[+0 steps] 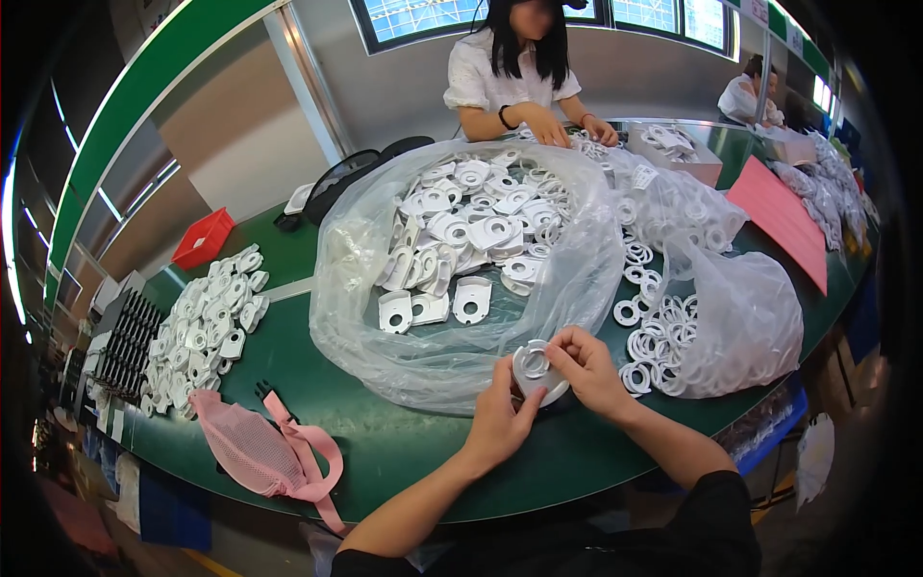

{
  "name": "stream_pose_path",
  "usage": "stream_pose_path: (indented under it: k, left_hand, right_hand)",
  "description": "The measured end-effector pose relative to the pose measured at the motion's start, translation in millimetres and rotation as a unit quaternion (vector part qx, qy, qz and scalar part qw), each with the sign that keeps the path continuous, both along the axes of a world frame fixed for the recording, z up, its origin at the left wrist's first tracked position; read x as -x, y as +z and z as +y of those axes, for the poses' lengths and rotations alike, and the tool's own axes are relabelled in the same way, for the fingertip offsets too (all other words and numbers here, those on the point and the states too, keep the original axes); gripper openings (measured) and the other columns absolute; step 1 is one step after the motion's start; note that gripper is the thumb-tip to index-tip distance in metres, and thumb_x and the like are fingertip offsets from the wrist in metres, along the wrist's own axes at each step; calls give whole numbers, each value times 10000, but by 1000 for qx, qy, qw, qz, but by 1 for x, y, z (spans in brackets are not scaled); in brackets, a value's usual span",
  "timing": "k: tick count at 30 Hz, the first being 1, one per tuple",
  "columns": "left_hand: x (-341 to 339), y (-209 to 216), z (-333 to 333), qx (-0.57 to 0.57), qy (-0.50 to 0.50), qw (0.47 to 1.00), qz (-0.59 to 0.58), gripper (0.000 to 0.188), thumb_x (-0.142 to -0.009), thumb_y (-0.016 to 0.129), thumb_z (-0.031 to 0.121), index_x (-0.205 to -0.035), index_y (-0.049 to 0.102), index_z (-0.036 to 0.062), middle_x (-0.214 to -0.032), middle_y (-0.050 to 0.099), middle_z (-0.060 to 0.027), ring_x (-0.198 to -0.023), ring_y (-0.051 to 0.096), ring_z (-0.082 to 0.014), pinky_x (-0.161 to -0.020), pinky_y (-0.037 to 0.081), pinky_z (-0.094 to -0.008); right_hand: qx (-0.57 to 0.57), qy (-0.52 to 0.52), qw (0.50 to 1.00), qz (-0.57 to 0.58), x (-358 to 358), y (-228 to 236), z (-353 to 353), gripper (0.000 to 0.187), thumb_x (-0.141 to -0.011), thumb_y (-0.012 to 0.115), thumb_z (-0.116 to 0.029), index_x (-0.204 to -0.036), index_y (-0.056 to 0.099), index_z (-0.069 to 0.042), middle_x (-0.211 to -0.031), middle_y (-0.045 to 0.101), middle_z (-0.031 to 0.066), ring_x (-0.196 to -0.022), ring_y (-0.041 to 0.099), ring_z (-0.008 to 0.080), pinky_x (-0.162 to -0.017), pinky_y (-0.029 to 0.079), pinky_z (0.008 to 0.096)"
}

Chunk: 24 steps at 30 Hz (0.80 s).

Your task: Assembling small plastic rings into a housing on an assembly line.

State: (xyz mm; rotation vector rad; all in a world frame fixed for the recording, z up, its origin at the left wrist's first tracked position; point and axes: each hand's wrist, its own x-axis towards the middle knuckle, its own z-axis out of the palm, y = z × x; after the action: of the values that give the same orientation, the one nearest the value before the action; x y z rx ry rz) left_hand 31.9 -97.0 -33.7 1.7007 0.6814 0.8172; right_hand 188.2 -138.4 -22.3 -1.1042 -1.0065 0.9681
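Both hands hold one white plastic part [532,363] with a round opening, above the near edge of the green table. My left hand [498,415] grips its left and lower side, fingers closed. My right hand [588,369] pinches its upper right side, with the thumb on the round opening; whether a separate ring sits there I cannot tell. Just beyond lies a large clear plastic bag [358,332], spread wide around a heap of white plastic parts [471,231] with round holes. Loose white rings [663,332] lie right of my right hand, partly inside another clear bag [755,317].
A pink mesh waist bag [252,442] lies at the near left. Behind it are another heap of white parts [216,322], stacked black trays [130,337] and a red bin [204,238]. Across the table a co-worker's hands [543,125] handle parts. A pink sheet [781,219] lies right.
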Motion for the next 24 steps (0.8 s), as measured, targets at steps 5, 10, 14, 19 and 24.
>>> stream_pose_path:
  k: [5, 10, 14, 19, 24]
  left_hand:
    - [3, 12, -5, -69, -21, 995, 74, 487, -820, 629, 80, -1235, 379, 28, -877, 629, -127, -753, 622, -162, -610, 496, -290]
    - [4, 5, -2, -70, -36, 996, 45, 529, -822, 611, 80, -1285, 356, 58, -790, 596, -160, -638, 597, -244, -599, 467, -329]
    - [5, -6, 7, 3, -70, 998, 1, 556, -836, 596, 86, -1324, 331, 60, -816, 602, -112, -639, 578, -174, -582, 464, -309]
    - [6, 4, 8, 146, -103, 984, -3, 562, -843, 594, 75, -1336, 326, 53, -862, 596, -57, -654, 543, -89, -549, 447, -231]
    - [3, 0, -1, 50, -73, 996, 18, 585, -829, 609, 86, -1345, 335, 58, -752, 578, -78, -580, 509, -109, -543, 429, -257]
  right_hand:
    - [41, -57, 987, -142, -4, 3, -3, 237, -807, 690, -187, -743, 529, -25, -627, 568, -4, -579, 505, 30, -508, 399, 202]
    - [65, -85, 942, -317, -1, 20, -9, 262, -733, 752, -158, -731, 528, -23, -644, 570, -12, -577, 504, 37, -509, 407, 197]
    - [47, -23, 964, -259, -11, 20, -9, 240, -711, 757, -144, -804, 596, 7, -677, 607, 7, -598, 530, 48, -550, 432, 196]
    - [60, -12, 982, -178, -19, 11, -3, 247, -743, 730, -200, -812, 645, 22, -659, 633, 68, -593, 568, 73, -556, 449, 225]
    - [98, -94, 953, -271, -10, 14, -5, 307, -719, 752, -254, -686, 592, 6, -615, 613, 52, -556, 551, 81, -504, 426, 238]
